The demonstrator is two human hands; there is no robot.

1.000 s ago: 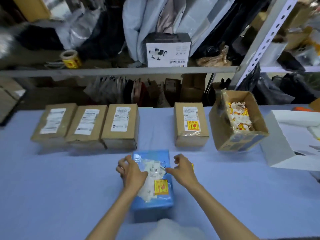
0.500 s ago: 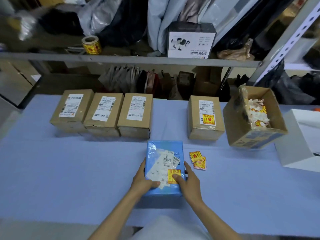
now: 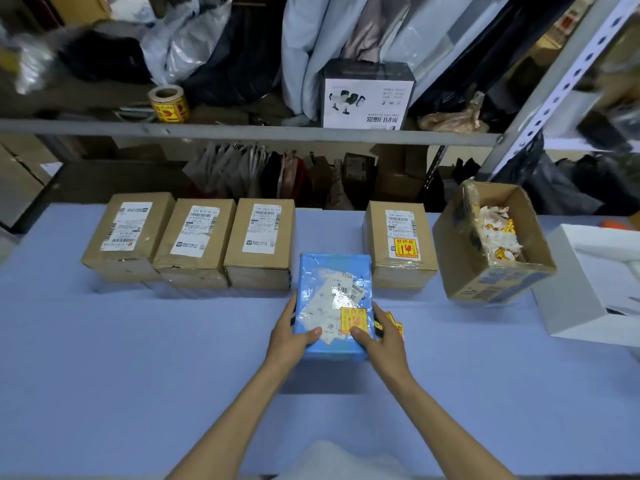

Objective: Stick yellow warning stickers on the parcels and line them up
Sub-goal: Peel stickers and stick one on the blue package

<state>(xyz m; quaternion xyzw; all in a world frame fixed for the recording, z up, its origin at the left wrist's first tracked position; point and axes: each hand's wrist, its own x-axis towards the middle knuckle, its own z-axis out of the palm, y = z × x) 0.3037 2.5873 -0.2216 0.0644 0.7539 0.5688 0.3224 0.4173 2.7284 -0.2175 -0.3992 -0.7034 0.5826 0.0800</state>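
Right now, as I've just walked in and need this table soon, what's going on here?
A person is labelling parcels. The left hand and right hand grip a blue parcel that already bears a yellow warning sticker. It lies partly in the gap between three unstickered brown parcels and a stickered brown parcel on the blue table. A few spare stickers lie by the right hand.

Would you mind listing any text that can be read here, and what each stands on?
"条码扫描器", it seems, upside down, on the shelf box.
Red print on the yellow sticker of the blue parcel: too blurred.
Print on the shipping labels: too small.
Print on the sticker roll: blurred.
Blue print on the open carton: unreadable.
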